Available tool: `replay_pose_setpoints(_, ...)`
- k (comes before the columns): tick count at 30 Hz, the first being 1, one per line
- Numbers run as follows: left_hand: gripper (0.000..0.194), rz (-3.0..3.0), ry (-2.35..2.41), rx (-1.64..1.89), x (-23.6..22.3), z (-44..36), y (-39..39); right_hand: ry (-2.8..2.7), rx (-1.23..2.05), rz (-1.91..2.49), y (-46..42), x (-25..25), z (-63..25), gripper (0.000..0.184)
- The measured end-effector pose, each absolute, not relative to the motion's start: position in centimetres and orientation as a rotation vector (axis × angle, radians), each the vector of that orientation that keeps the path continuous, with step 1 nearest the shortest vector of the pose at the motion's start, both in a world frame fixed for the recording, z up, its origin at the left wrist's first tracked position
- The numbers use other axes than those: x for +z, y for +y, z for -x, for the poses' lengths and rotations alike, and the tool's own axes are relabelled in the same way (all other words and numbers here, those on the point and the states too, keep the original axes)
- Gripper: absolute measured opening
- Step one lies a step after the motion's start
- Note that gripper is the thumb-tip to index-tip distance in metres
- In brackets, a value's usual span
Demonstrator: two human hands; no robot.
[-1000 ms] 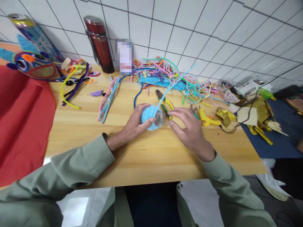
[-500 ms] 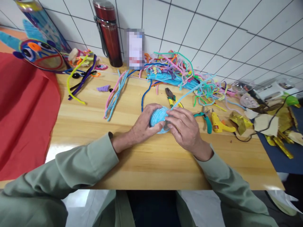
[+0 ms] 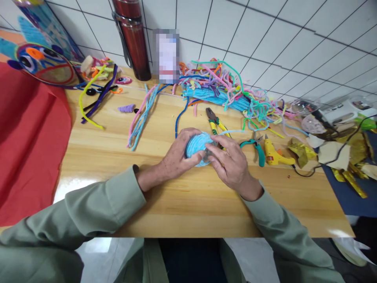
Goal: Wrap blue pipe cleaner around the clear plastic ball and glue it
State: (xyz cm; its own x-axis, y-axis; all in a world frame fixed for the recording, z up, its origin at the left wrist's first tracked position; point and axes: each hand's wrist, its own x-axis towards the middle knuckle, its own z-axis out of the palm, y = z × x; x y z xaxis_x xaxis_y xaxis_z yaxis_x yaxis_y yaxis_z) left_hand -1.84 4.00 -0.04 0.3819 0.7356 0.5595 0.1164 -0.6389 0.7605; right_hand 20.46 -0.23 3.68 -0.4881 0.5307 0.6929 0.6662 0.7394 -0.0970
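Note:
My left hand [image 3: 175, 152] is closed around the left side of a ball wrapped in light blue pipe cleaner [image 3: 195, 144], its thumb lying across the front. A greyish, see-through patch without wrapping shows on the ball's right side. Bent over that side, the fingers of my right hand [image 3: 231, 162] press the pipe cleaner against the ball. From behind those fingers a loose light blue end [image 3: 235, 131] sticks out to the right. Just beyond the hands lie yellow-and-green-handled pliers [image 3: 212, 116], partly covered by my right hand.
Teal-handled pliers [image 3: 258, 151] and a yellow glue gun [image 3: 275, 153] lie to the right. Along the tiled wall are a heap of pipe cleaners [image 3: 218, 96], a phone [image 3: 166, 57] and a red flask [image 3: 134, 43]. Red cloth [image 3: 32, 149] covers the left end; gold scraps [image 3: 352, 147] lie right.
The loose pipe cleaner end has swung down from pointing up and away to lying nearly flat toward the right. My right fingers have shifted slightly; the left hand still holds the ball.

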Motion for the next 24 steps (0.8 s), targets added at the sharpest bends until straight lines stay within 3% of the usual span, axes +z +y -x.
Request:
replay_pose_setpoints(6,0.046,-2.015,0.735,1.298,-0.18,1.66,4.08,-2.226,-0.233,0.876,-0.23,3.62,-20.46,0.053)
replay_pose_setpoints(24,0.043,-2.044,0.729,1.324,-0.22,1.54,4.16,-2.14,-0.093,0.89,-0.52,2.88,-19.5,0.056)
